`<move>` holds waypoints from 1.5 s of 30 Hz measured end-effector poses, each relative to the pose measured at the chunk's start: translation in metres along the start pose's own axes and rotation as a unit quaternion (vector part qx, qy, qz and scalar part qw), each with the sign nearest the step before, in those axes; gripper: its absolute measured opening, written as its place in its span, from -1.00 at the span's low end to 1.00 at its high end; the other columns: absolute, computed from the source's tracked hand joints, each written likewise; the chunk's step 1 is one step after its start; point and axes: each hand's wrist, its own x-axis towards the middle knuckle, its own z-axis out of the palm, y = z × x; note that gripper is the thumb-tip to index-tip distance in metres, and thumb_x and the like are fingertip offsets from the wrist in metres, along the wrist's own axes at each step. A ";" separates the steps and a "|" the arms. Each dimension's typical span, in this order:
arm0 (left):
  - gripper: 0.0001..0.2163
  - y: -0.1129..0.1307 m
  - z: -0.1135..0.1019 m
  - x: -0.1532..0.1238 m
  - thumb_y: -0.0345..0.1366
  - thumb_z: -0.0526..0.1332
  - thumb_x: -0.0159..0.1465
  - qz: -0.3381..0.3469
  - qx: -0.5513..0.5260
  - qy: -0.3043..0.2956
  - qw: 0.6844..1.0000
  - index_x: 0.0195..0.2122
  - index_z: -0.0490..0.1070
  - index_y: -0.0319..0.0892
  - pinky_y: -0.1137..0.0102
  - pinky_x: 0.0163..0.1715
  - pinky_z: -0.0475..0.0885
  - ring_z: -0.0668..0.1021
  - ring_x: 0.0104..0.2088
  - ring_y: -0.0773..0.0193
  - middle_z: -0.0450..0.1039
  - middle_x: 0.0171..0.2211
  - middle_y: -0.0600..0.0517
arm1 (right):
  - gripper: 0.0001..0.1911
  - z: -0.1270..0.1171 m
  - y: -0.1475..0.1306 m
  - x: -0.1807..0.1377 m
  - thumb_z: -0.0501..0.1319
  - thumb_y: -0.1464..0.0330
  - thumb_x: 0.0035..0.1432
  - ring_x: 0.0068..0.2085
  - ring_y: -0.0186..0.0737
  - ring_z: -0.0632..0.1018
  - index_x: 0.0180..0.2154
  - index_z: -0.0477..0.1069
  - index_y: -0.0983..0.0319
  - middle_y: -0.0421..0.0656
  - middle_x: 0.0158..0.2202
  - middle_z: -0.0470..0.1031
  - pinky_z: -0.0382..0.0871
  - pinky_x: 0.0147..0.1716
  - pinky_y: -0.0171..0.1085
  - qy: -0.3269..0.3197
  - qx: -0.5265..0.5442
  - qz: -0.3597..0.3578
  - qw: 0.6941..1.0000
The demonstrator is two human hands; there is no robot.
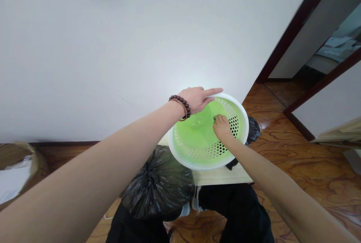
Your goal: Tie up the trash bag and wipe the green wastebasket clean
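A round plastic basket point(194, 138) with a white rim, a green inside and a band of holes stands tilted towards me on a pale wooden surface. My left hand point(196, 99), below a dark bead bracelet, grips the far rim, its index finger stretched along the edge and its thumb on the inner side. Down inside the basket is my right hand point(222, 126), fingers curled and pinched together near the holed wall. A small dark bit shows at those fingertips, too small to name. Clear, shiny spots lie on the green bottom.
A full, knotted black plastic bag point(160, 183) sits left of the basket, by my legs. More black plastic point(253, 130) pokes out at its right. The pale wooden surface point(222, 175) is beneath. A white wall point(141, 47) rises behind; an open cardboard box point(36, 168) stands far left.
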 end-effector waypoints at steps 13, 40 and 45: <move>-0.55 0.007 0.004 0.001 -0.04 -0.28 0.30 -0.048 -0.028 0.004 0.998 0.24 -0.15 0.23 0.26 -0.24 0.30 0.46 -0.22 0.15 0.36 -0.13 -0.04 | -0.62 0.012 -0.098 0.019 -0.10 0.31 0.23 -0.09 -0.12 0.40 -0.07 0.41 0.19 -0.02 -0.07 0.42 0.17 -0.18 -0.21 -0.228 0.257 0.030 0.939; -0.55 0.011 0.006 0.000 -0.05 -0.26 0.31 -0.073 -0.049 0.007 0.996 0.23 -0.15 0.21 0.28 -0.27 0.32 0.47 -0.27 0.19 0.36 -0.16 -0.04 | -0.63 0.028 -0.064 0.041 -0.08 0.52 0.17 0.02 0.00 0.34 -0.11 0.43 0.43 0.20 -0.04 0.38 0.10 -0.03 -0.09 -0.202 0.150 0.043 0.967; -0.56 0.012 0.006 0.001 -0.06 -0.26 0.31 -0.072 -0.056 0.007 0.996 0.24 -0.17 0.23 0.25 -0.23 0.30 0.46 -0.23 0.17 0.35 -0.15 -0.04 | -0.61 0.024 -0.041 0.030 -0.10 0.57 0.15 0.03 0.02 0.35 -0.10 0.39 0.54 0.31 -0.04 0.35 0.13 -0.05 -0.12 -0.218 0.133 0.025 0.966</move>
